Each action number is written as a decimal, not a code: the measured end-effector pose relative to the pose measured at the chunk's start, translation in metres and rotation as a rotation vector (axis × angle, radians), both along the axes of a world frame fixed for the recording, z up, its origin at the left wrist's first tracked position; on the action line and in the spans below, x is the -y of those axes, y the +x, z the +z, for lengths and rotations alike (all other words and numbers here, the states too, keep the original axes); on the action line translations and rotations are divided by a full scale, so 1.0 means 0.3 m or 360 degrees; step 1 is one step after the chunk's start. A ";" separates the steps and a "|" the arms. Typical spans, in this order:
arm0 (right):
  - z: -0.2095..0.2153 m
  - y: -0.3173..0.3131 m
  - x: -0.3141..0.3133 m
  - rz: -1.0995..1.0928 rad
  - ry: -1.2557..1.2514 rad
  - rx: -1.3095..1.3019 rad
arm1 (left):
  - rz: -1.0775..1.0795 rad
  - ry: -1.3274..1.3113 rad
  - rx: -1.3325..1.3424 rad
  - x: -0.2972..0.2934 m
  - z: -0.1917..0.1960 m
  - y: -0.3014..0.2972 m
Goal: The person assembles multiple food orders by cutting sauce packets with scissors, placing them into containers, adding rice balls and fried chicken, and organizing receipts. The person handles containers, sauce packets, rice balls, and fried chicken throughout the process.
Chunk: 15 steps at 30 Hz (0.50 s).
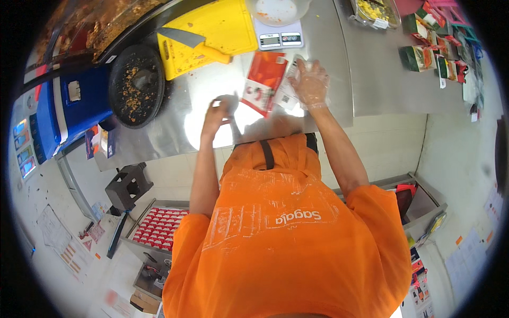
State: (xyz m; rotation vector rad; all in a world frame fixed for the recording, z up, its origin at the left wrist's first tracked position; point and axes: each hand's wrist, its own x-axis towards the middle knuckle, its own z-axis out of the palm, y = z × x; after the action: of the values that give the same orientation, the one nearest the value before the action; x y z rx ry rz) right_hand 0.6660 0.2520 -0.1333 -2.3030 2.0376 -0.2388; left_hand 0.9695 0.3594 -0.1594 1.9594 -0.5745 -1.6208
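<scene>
My left hand point(213, 117) is bare and hovers over the steel counter near its front edge. Its fingers curve loosely, with the thumb apart from them. A grey shape beside its fingertips may be a reflection; I cannot tell. In a clear plastic glove, my right hand point(312, 87) spreads its fingers at the right edge of a white printed packet point(287, 95), touching or just over it. Between the hands lies a flat red and white packet point(262, 79), which partly overlaps the white one.
Beyond the packets, a yellow cutting board point(222, 26) carries a knife point(212, 52). A kitchen scale point(283, 37) bears a bowl point(278, 8). Left stand a black round tray point(119, 90) with crumbs and a blue box point(79, 106). Small cartons point(419, 58) sit at far right.
</scene>
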 end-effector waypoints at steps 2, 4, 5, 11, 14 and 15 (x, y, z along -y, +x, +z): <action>0.028 0.043 0.022 -0.0141 0.0320 0.0076 | -0.0014 -0.0333 0.0165 0.053 0.080 -0.167; 0.010 0.075 0.021 -0.0212 0.0442 0.0123 | -0.0283 -0.0463 0.0662 0.093 0.069 -0.272; -0.053 0.086 0.017 -0.0214 0.0392 0.0139 | -0.0237 -0.0805 0.0652 0.080 0.003 -0.307; 0.082 0.085 0.052 -0.0295 0.0508 0.0505 | -0.1363 -0.0588 0.0921 0.081 0.260 -0.440; 0.051 0.138 0.091 -0.0146 0.0916 0.0372 | -0.0949 -0.1189 0.0940 0.078 0.065 -0.468; 0.197 0.177 0.064 -0.0176 0.0863 0.0573 | -0.0593 -0.1068 0.0570 0.089 0.109 -0.433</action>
State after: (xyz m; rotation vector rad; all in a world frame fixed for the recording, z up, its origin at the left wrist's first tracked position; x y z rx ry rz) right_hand 0.7193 0.2328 -0.0743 -1.6902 1.7736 -0.0807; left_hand 0.8397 0.3326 -0.1268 1.6746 -1.4789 -1.0436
